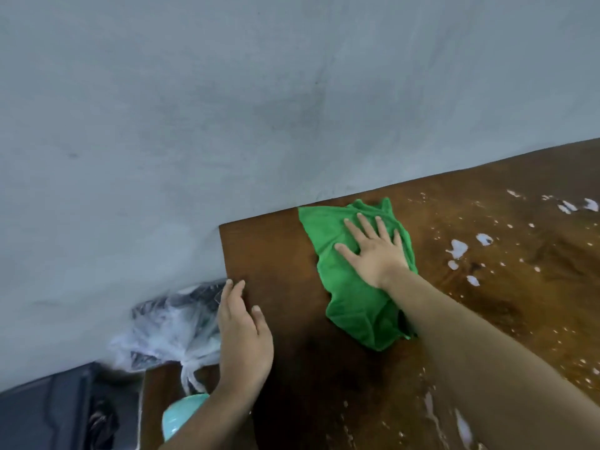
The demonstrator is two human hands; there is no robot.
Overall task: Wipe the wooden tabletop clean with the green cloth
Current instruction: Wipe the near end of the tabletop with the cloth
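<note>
The right hand (373, 251) lies flat, palm down, on the green cloth (354, 287), fingers spread and pointing toward the wall; it presses the fabric rather than gripping it. Its bare forearm runs back to the lower right corner of the view, crossing over the near part of the cloth. The left hand (243, 339) rests at the left edge of the table (276, 254), fingers straight and close together, fingertips on the wood near the edge, thumb lying on the top surface; it is unclenched and holds nothing.

The cloth is rumpled and spread on the table near the far left corner, its far edge almost reaching the back edge by the wall (227, 108). The wood around it is dark brown and looks bare between the two hands. To the right of the cloth, well apart from it, white patches and specks (457, 248) are scattered across the surface, with more along the near right part of the table.

Beyond the left edge, lower down, a crumpled clear plastic bag (168, 332) sits against the grey wall. A pale turquoise rounded object (178, 417) shows just under the left wrist, partly hidden by the arm. A dark grey surface (42, 414) fills the lower left corner.
</note>
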